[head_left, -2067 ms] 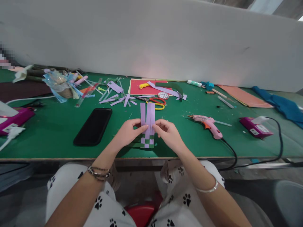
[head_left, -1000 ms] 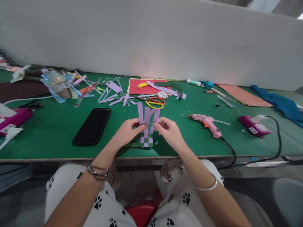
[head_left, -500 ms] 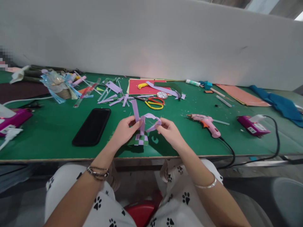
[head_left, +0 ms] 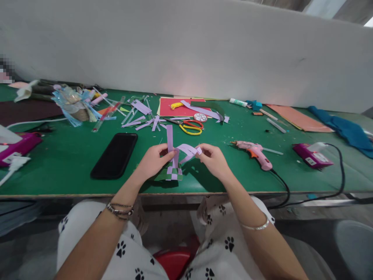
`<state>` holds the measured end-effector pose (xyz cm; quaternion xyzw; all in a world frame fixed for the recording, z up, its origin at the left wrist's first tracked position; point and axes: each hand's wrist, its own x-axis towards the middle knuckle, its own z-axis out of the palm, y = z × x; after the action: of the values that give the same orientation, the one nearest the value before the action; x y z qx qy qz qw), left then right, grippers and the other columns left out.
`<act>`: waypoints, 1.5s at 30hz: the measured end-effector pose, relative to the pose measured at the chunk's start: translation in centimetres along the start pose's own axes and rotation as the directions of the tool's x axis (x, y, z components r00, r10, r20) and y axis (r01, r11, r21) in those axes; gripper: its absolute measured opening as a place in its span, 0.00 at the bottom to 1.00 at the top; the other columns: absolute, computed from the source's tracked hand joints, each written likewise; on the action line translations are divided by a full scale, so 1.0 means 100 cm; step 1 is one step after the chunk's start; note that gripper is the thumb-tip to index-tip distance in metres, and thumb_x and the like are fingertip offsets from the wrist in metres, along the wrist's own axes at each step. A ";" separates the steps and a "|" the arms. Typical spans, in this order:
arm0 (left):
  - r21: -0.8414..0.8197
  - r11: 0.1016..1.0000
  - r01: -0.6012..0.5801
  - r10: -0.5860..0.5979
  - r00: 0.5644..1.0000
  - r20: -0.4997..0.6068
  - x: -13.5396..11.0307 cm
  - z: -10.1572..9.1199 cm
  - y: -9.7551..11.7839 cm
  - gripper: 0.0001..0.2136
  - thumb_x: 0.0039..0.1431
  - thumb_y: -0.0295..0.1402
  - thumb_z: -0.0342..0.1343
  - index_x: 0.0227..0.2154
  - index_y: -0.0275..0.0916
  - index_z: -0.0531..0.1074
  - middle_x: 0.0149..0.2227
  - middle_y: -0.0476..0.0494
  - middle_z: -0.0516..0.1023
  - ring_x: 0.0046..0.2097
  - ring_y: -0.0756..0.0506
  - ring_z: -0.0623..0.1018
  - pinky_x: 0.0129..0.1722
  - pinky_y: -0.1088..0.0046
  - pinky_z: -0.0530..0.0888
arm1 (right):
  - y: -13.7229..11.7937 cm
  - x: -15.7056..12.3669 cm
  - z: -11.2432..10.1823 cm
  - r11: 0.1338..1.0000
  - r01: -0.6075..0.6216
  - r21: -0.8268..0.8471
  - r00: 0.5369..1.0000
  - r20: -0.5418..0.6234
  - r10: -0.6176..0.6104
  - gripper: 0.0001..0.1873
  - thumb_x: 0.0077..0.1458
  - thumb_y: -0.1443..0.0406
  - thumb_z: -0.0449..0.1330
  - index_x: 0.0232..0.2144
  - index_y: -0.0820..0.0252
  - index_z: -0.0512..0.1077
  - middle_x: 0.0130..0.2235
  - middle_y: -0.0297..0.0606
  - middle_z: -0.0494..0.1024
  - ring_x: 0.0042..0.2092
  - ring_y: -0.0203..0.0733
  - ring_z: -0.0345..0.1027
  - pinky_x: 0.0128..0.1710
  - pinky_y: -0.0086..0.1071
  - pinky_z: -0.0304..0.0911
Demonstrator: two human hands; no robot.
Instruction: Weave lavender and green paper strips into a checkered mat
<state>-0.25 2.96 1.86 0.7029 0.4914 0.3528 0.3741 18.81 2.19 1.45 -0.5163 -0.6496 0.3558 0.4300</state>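
A small weave of lilac and green paper strips (head_left: 174, 172) rests on the green table (head_left: 233, 171) near its front edge. My left hand (head_left: 153, 160) pinches the weave at its left side, beside one lilac strip (head_left: 169, 138) that stands upright. My right hand (head_left: 214, 158) pinches the ends of two lilac strips (head_left: 188, 149) and bends them to the right and down over the weave. Both hands are closed on paper.
A black phone (head_left: 114, 155) lies left of my hands. A pink glue gun (head_left: 256, 153) with its cord lies to the right. Scissors (head_left: 189, 126), red card (head_left: 175, 107) and loose strips (head_left: 140, 120) lie behind. Magenta boxes (head_left: 313, 157) sit at both sides.
The lilac strips stood straight up at first. My right hand has bent two of them over to the right into a loop, and the weave has shifted slightly left.
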 end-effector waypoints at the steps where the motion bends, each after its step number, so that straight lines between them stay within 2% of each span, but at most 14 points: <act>1: -0.007 1.000 0.000 0.000 1.000 -0.002 0.000 -0.001 0.000 0.21 0.46 0.51 0.52 0.26 0.35 0.73 0.26 0.46 0.76 0.30 0.45 0.73 0.29 0.73 0.68 | -0.001 0.000 -0.002 1.000 0.002 0.002 1.000 0.000 -0.002 0.09 0.42 0.59 0.55 0.21 0.58 0.68 0.19 0.30 0.64 0.23 0.32 0.54 0.23 0.28 0.51; 8: -0.026 1.000 0.004 -0.004 1.000 0.016 0.002 -0.001 -0.003 0.17 0.46 0.48 0.53 0.25 0.36 0.72 0.24 0.48 0.75 0.28 0.46 0.72 0.28 0.74 0.67 | -0.005 0.000 -0.009 1.000 -0.008 -0.001 0.999 -0.043 0.008 0.11 0.47 0.59 0.54 0.20 0.58 0.67 0.20 0.32 0.68 0.22 0.32 0.57 0.23 0.28 0.54; 15: -0.012 1.000 0.012 -0.012 1.000 0.004 0.003 0.003 -0.007 0.16 0.48 0.46 0.51 0.21 0.36 0.68 0.21 0.49 0.70 0.25 0.48 0.69 0.25 0.75 0.64 | -0.004 0.000 -0.007 1.000 -0.009 0.009 0.995 -0.096 0.010 0.13 0.48 0.60 0.54 0.17 0.58 0.66 0.19 0.32 0.68 0.21 0.32 0.57 0.22 0.28 0.54; 20: -0.055 0.998 0.035 -0.032 0.998 0.057 0.003 0.001 -0.005 0.18 0.45 0.48 0.53 0.25 0.36 0.71 0.25 0.47 0.74 0.28 0.47 0.71 0.27 0.74 0.66 | -0.006 0.000 -0.008 0.999 -0.009 0.044 0.992 -0.128 0.014 0.09 0.45 0.60 0.57 0.25 0.59 0.73 0.21 0.32 0.71 0.22 0.32 0.59 0.22 0.29 0.56; 25: 0.050 0.998 0.031 -0.036 0.994 0.105 0.003 0.000 -0.007 0.19 0.46 0.50 0.51 0.24 0.36 0.70 0.23 0.49 0.72 0.26 0.48 0.69 0.25 0.75 0.63 | -0.009 0.000 -0.008 0.991 -0.044 0.128 0.991 -0.117 0.059 0.09 0.41 0.60 0.60 0.25 0.60 0.75 0.21 0.32 0.72 0.22 0.31 0.60 0.22 0.28 0.57; 32: 0.091 0.995 0.035 -0.047 0.990 0.134 0.005 0.001 -0.013 0.18 0.47 0.48 0.48 0.25 0.36 0.70 0.25 0.48 0.73 0.27 0.47 0.70 0.27 0.75 0.64 | -0.011 0.000 -0.005 0.967 -0.116 0.226 0.982 -0.118 0.145 0.08 0.37 0.62 0.62 0.22 0.60 0.75 0.19 0.30 0.71 0.22 0.30 0.58 0.20 0.26 0.54; 40: 0.220 0.975 0.014 -0.035 0.995 0.091 0.005 0.000 -0.011 0.16 0.49 0.45 0.46 0.26 0.37 0.71 0.24 0.48 0.73 0.26 0.47 0.69 0.25 0.75 0.61 | -0.009 0.002 -0.004 0.972 -0.158 0.175 0.970 -0.157 0.186 0.10 0.37 0.60 0.62 0.15 0.60 0.69 0.16 0.28 0.67 0.18 0.27 0.52 0.18 0.26 0.50; 43: 0.311 0.950 0.034 -0.051 0.997 0.049 0.004 0.001 -0.009 0.15 0.51 0.44 0.46 0.24 0.38 0.69 0.21 0.49 0.70 0.24 0.48 0.68 0.23 0.75 0.59 | -0.008 0.003 -0.002 0.973 -0.160 0.168 0.968 -0.167 0.188 0.12 0.37 0.60 0.62 0.13 0.60 0.67 0.15 0.28 0.65 0.18 0.27 0.52 0.18 0.26 0.49; 45: 0.338 0.939 0.060 -0.067 0.998 0.009 0.003 0.003 -0.009 0.13 0.51 0.43 0.48 0.27 0.38 0.69 0.23 0.49 0.70 0.24 0.48 0.69 0.23 0.75 0.60 | -0.007 0.002 -0.001 0.974 -0.156 0.166 0.970 -0.160 0.183 0.12 0.37 0.59 0.62 0.12 0.60 0.66 0.14 0.27 0.64 0.17 0.28 0.52 0.18 0.26 0.49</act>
<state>-0.28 3.45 0.96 0.7439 0.5631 0.2440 0.2646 18.57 2.24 2.19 -0.5648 -0.5340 0.3934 0.4910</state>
